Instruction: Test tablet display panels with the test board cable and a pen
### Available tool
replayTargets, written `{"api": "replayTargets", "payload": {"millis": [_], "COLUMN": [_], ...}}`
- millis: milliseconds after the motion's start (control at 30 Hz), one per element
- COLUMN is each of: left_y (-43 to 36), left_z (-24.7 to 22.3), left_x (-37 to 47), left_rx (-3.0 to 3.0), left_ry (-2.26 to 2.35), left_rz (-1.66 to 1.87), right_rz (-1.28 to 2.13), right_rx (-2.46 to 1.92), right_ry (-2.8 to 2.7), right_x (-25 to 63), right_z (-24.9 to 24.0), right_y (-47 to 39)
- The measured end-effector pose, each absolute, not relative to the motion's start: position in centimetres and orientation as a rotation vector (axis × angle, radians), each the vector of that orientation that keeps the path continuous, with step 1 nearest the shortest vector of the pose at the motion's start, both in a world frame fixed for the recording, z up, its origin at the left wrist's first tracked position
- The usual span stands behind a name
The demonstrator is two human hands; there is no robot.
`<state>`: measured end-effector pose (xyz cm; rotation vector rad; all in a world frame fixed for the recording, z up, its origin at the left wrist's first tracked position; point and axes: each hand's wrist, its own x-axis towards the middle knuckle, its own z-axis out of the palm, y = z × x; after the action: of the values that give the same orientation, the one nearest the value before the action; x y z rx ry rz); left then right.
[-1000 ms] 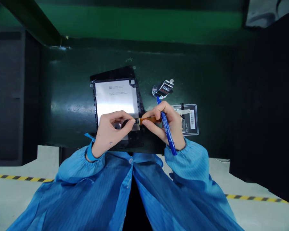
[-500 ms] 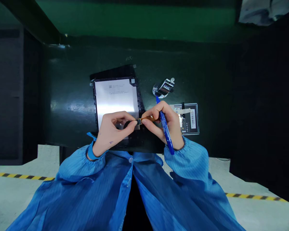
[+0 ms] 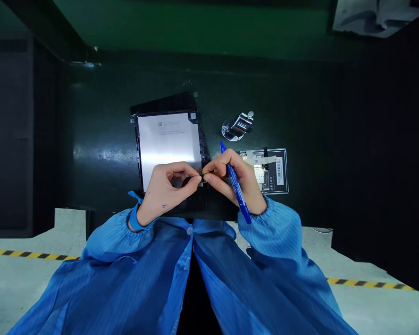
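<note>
A display panel (image 3: 169, 146) lies with its silvery back up on the dark table. Over its lower right corner, my left hand (image 3: 169, 188) pinches the end of a small dark and orange flex cable (image 3: 203, 178) between thumb and index finger. Facing it, my right hand (image 3: 242, 181) pinches the other end, and my fingertips nearly meet. A blue marker pen (image 3: 238, 190) is tucked through the fingers of the right hand, slanting back toward the wrist. Fingertips hide most of the cable.
A chrome tally counter (image 3: 238, 126) stands beyond my right hand. To the right of that hand lies a flat device with exposed circuitry and a white label (image 3: 280, 171), partly covered by the hand. A dark sheet (image 3: 167, 102) lies behind the panel. A dark cabinet (image 3: 9, 139) stands at the left.
The orange part of the cable has turned and shows less between my fingertips. My right hand has shifted slightly left with the marker pen, uncovering more of the circuitry.
</note>
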<state>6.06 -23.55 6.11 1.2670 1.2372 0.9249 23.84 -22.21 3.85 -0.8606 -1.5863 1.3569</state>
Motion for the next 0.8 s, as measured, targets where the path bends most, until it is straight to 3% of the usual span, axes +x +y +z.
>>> {"api": "replayTargets", "payload": {"millis": [200, 333, 433, 500, 633, 800], "left_y": [-24.2, -25.4, -26.1, -26.2, -25.7, -25.9], "left_z": [5.6, 5.1, 4.4, 3.8, 3.1, 2.8], "left_x": [4.8, 0.5, -2.6, -3.7, -4.0, -5.0], "left_rx": [1.474, 1.584, 1.386, 1.256, 1.141, 1.056], "left_ry": [1.23, 1.401, 1.584, 1.679, 1.684, 1.672], "left_rz": [0.848, 1.06, 1.271, 1.416, 1.497, 1.473], "right_rz": [1.299, 0.707, 0.39, 0.328, 0.222, 0.073], "right_rx": [-0.833, -1.067, -0.943, -0.648, -0.859, -0.859], "right_ry": [-1.669, -1.881, -2.073, -2.204, -2.552, -2.431], "right_x": [23.9, 25.2, 24.1, 21.7, 16.7, 17.4], "right_z": [3.3, 5.4, 5.9, 4.6, 0.4, -0.9], "right_y": [-22.3, -23.9, -26.3, -27.8, -29.8, -31.8]}}
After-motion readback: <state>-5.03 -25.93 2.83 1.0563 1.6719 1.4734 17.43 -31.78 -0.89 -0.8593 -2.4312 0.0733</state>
